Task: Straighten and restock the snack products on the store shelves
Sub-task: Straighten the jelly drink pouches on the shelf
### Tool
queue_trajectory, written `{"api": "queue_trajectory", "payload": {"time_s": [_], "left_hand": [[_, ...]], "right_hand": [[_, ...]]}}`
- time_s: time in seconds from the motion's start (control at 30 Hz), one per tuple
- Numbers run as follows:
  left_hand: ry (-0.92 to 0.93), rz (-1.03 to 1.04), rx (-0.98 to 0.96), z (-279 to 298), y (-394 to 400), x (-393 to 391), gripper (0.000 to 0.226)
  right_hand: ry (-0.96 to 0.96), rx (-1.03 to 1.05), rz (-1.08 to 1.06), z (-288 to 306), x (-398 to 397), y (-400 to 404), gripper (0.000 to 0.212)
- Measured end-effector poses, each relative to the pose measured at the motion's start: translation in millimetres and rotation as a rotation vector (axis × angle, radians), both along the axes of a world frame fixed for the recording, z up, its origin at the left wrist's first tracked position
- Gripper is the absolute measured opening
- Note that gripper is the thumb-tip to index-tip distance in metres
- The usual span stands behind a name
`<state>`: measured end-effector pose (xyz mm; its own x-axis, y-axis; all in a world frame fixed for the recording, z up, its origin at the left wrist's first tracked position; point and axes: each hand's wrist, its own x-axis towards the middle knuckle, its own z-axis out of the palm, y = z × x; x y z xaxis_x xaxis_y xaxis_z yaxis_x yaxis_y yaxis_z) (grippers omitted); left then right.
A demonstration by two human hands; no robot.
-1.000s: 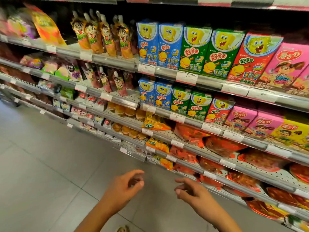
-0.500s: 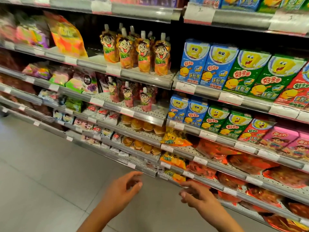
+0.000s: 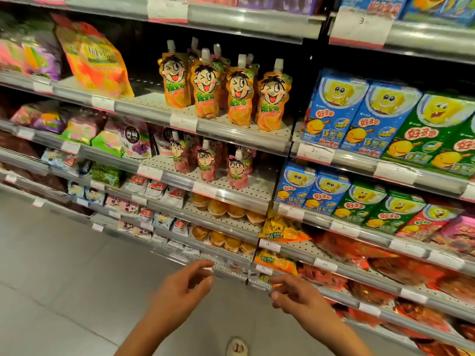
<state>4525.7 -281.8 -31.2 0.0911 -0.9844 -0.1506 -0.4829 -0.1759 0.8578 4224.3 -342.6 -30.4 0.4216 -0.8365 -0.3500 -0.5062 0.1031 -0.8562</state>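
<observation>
Grey metal shelves [image 3: 246,140] full of snacks run across the view. Orange spouted jelly pouches [image 3: 236,96] stand upright on an upper shelf, pink pouches [image 3: 207,160] on the one below. Blue cartoon boxes [image 3: 359,116] and green ones [image 3: 434,129] fill the right bay. Orange jelly cups [image 3: 226,210] sit lower down, and an orange snack bag [image 3: 281,231] lies at a shelf edge. My left hand [image 3: 180,289] and my right hand [image 3: 295,296] hover low in front of the bottom shelves, fingers loosely curled and apart, holding nothing.
Red and orange bags [image 3: 401,268] fill the lower right shelves. Small white packets [image 3: 156,188] and pastel bags [image 3: 108,140] line the left shelves. A large orange bag [image 3: 90,60] leans at upper left. Grey floor tiles [image 3: 64,278] spread to the left; a shoe [image 3: 237,346] shows below.
The view has swung left and up along the shelves, bringing the pouches to the centre. Both hands stay low, empty, slightly nearer the bottom shelf edge.
</observation>
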Motion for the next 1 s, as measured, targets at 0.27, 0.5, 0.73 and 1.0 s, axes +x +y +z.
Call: {"api": "queue_trajectory", "payload": {"time_s": [0.27, 0.5, 0.73, 1.0], "left_hand": [[-0.08, 0.03, -0.008, 21.3, -60.9, 33.2, 0.03], [-0.141, 0.112, -0.182, 53.4, -116.6, 42.0, 0.03], [-0.21, 0.095, -0.351, 74.9, -163.8, 55.1, 0.046], [-0.338, 0.021, -0.623, 96.5, -230.4, 78.7, 0.048]], "right_hand": [[-0.008, -0.125, 0.06, 8.7, 53.0, -104.2, 0.023], [-0.069, -0.157, 0.123, 21.9, 82.8, -175.7, 0.024], [-0.072, -0.327, 0.015, 41.6, 98.9, -207.1, 0.027], [0.092, -0.559, -0.105, 48.3, 130.0, -226.7, 0.06]]}}
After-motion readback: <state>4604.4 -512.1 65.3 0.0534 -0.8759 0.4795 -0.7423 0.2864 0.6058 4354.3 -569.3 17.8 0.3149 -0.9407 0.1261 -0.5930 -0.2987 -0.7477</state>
